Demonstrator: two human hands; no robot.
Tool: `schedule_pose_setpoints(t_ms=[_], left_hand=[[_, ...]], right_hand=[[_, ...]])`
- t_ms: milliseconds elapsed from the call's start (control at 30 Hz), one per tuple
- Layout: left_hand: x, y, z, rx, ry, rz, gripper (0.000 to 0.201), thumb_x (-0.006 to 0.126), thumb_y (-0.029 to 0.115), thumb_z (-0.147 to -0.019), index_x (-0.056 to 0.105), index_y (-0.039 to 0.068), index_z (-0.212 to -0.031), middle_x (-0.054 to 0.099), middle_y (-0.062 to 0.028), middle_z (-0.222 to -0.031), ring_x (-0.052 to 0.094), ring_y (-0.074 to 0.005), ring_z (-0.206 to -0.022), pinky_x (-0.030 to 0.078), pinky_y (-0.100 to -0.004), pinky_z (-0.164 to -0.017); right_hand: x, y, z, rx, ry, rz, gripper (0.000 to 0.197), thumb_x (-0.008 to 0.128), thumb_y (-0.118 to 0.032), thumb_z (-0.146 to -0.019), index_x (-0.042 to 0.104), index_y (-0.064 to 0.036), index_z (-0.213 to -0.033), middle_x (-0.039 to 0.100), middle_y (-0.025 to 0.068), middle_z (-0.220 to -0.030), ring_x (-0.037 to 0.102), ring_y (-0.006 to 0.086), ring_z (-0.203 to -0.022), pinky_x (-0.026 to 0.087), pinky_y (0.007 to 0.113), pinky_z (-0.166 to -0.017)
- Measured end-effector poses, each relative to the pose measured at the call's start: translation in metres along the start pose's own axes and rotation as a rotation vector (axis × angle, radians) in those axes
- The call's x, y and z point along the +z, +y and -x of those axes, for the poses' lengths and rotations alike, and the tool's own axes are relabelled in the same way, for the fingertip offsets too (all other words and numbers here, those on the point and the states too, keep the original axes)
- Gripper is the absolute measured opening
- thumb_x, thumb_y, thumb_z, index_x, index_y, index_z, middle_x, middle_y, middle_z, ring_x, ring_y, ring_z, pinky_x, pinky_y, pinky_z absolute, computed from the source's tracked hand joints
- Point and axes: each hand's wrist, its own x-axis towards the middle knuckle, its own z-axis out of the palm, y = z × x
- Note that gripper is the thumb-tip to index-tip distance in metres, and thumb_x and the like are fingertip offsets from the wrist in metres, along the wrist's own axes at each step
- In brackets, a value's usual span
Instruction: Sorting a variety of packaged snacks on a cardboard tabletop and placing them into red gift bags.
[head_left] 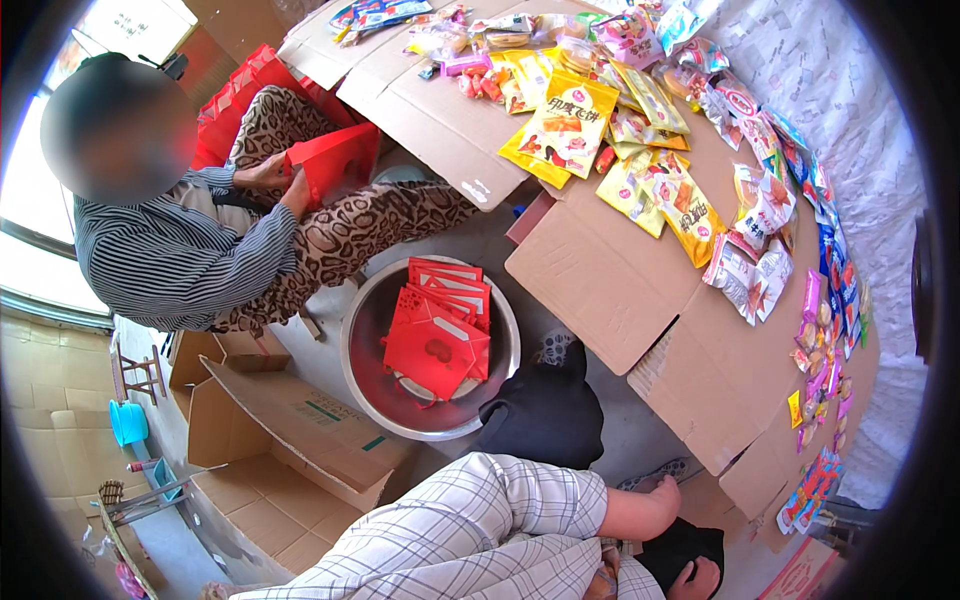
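Observation:
At the lower edge my left arm, in a white plaid sleeve, reaches to the right. My left hand [645, 508] is bent at the wrist over black cloth, its fingers turned out of sight. Of my right hand [697, 578] only a part shows at the bottom edge, against the black cloth; what it holds, if anything, is hidden. Beyond my left sleeve stands a round metal basin [352, 365] with several red paper gift bags [435, 345] inside. Across from me a seated person [185, 245] in a striped shirt holds a red paper bag [330, 165] in both hands.
A cardboard-covered table [600, 280] fills the right, carrying yellow snack packets [570, 125], white-and-red packets [745, 275] and small wrapped sweets [820, 340]. Open cardboard boxes [240, 440] lie at lower left. A blue plastic dipper [128, 424] and small wooden stool [140, 372] stand farther left.

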Motion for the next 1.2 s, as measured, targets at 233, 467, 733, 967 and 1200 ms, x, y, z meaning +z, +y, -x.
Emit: schedule_pose_setpoints(t_ms=[233,467,733,967,1200], left_hand=[[-0.006,-0.002,0.008,-0.026,0.019,0.006,0.058,0.083,0.039,-0.074,0.076,0.007,-0.122,0.071,-0.0116,-0.127,0.066,-0.028,-0.118,0.045,-0.0439,-0.102],[0.001,0.002,-0.005,-0.019,0.001,0.005,0.054,0.082,0.039,-0.074,0.078,0.008,-0.118,0.073,-0.0106,-0.124,0.067,-0.0283,-0.117,0.046,-0.0446,-0.101],[0.006,0.008,-0.013,-0.023,-0.007,0.027,0.054,0.082,0.039,-0.074,0.078,0.008,-0.119,0.073,-0.0101,-0.125,0.067,-0.0284,-0.118,0.045,-0.0454,-0.103],[0.008,0.008,-0.009,-0.052,0.054,0.021,0.057,0.085,0.038,-0.071,0.078,0.007,-0.118,0.073,-0.0108,-0.124,0.067,-0.0286,-0.118,0.046,-0.045,-0.102],[0.007,0.007,-0.007,-0.058,0.063,0.036,0.056,0.086,0.038,-0.069,0.079,0.009,-0.117,0.073,-0.0102,-0.123,0.067,-0.0277,-0.116,0.047,-0.0438,-0.1]], right_hand=[[-0.001,-0.001,-0.001,0.008,-0.005,0.015,0.04,0.056,-0.034,-0.104,0.075,0.0017,-0.106,0.073,0.0214,-0.103,0.068,0.0385,-0.097,0.054,0.049,-0.092],[0.003,0.002,0.0,-0.019,0.025,0.017,0.039,0.058,-0.034,-0.104,0.075,0.0015,-0.105,0.073,0.0208,-0.101,0.068,0.0383,-0.095,0.054,0.049,-0.091],[0.001,0.001,0.0,-0.019,0.033,-0.006,0.038,0.058,-0.033,-0.103,0.075,0.0014,-0.105,0.073,0.0206,-0.101,0.068,0.0382,-0.096,0.054,0.049,-0.091],[0.001,0.001,0.0,-0.014,0.025,0.0,0.04,0.057,-0.035,-0.104,0.075,0.0012,-0.105,0.073,0.0204,-0.101,0.069,0.038,-0.096,0.055,0.049,-0.09],[0.001,0.001,0.0,-0.007,-0.001,0.027,0.045,0.053,-0.036,-0.106,0.076,0.0023,-0.104,0.074,0.0201,-0.102,0.069,0.037,-0.095,0.055,0.048,-0.091]])
